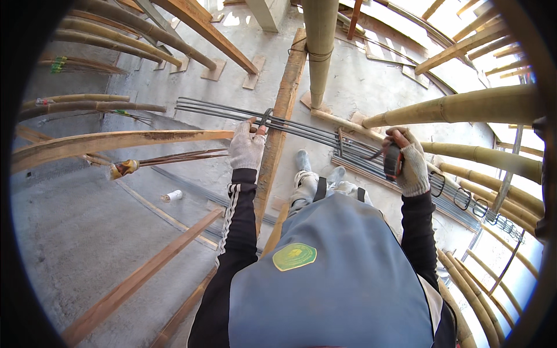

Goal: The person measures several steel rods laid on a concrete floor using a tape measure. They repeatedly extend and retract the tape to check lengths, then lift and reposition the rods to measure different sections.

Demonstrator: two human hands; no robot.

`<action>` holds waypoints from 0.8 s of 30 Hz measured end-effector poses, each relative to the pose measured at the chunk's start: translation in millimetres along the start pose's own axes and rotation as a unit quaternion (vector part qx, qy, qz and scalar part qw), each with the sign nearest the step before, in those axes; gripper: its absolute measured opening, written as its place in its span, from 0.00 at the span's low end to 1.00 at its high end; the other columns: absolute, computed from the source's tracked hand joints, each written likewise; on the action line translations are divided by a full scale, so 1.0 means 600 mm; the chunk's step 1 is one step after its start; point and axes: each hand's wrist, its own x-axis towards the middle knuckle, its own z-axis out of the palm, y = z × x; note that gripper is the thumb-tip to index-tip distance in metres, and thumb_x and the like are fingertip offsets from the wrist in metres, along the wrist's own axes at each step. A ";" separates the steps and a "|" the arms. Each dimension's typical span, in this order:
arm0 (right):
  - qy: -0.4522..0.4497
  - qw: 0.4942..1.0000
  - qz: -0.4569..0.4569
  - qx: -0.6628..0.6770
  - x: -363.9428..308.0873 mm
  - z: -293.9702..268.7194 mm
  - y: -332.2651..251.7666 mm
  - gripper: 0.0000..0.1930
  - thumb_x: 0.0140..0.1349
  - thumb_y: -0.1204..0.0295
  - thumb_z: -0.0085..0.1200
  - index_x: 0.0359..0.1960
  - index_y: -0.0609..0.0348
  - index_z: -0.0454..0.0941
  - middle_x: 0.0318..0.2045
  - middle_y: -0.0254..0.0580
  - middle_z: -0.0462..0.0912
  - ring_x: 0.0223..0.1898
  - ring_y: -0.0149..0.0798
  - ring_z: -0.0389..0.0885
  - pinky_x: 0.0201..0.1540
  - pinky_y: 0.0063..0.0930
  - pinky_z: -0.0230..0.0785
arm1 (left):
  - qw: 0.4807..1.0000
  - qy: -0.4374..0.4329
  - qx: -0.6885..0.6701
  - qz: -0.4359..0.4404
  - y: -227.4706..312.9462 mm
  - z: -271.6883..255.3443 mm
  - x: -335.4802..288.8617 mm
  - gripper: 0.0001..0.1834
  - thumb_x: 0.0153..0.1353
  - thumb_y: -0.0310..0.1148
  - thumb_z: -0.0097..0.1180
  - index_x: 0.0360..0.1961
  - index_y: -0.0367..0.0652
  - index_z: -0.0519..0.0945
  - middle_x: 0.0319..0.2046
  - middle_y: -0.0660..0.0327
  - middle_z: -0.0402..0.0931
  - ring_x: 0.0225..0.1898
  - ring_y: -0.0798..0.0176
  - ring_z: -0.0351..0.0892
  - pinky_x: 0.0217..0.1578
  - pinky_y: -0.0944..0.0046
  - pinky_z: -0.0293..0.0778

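In a white knitted glove with bare fingertips, my left hand [246, 146] is closed on a dark bent steel stirrup [266, 117] that goes around the long thin rebars [214, 110]. The rebars lie across a wooden beam [284, 93] and run to the right. My right hand [411, 159], gloved the same way, grips a black and red tape measure [393, 162] over the rebars. A short dark strip, perhaps its blade, sticks out to the left. Several more stirrups [462, 199] hang around the bars further right.
Bamboo poles [321, 46] stand on the right and ahead. Wooden props and planks [145, 272] and bundled tied rods [185, 156] lie left. A small white roll [172, 196] lies on the concrete floor [75, 232]. My boots [304, 160] stand near the beam.
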 end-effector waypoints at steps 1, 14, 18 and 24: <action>0.012 1.000 0.011 0.000 -0.014 -0.020 0.000 0.15 0.75 0.64 0.57 0.50 0.67 0.80 0.42 0.43 0.83 0.40 0.31 0.85 0.40 0.21 0.80 | 0.999 0.002 0.010 0.030 0.001 0.007 0.001 0.21 0.68 0.40 0.66 0.56 0.41 0.82 0.42 0.52 0.84 0.44 0.52 0.84 0.47 0.56 0.79; 0.078 0.993 -0.009 0.086 -0.068 -0.112 0.032 0.14 0.77 0.65 0.54 0.50 0.66 0.79 0.34 0.40 0.84 0.29 0.28 0.83 0.30 0.20 0.78 | 0.999 -0.034 0.024 0.033 0.017 0.026 -0.004 0.19 0.69 0.39 0.64 0.57 0.42 0.83 0.47 0.51 0.85 0.47 0.46 0.85 0.49 0.51 0.79; 0.071 0.992 -0.002 0.103 -0.082 -0.111 0.037 0.14 0.78 0.63 0.52 0.49 0.63 0.80 0.36 0.40 0.85 0.32 0.29 0.85 0.33 0.21 0.79 | 0.998 0.005 0.069 0.011 0.041 0.004 -0.006 0.24 0.69 0.45 0.66 0.56 0.37 0.83 0.42 0.51 0.84 0.46 0.54 0.84 0.48 0.56 0.78; 0.092 0.989 -0.067 0.097 -0.089 -0.076 0.060 0.18 0.80 0.59 0.48 0.53 0.62 0.79 0.44 0.40 0.85 0.43 0.32 0.85 0.40 0.24 0.81 | 0.924 -0.172 -0.340 -0.024 0.157 0.012 -0.012 0.23 0.75 0.45 0.59 0.59 0.35 0.80 0.40 0.59 0.81 0.37 0.65 0.82 0.39 0.62 0.80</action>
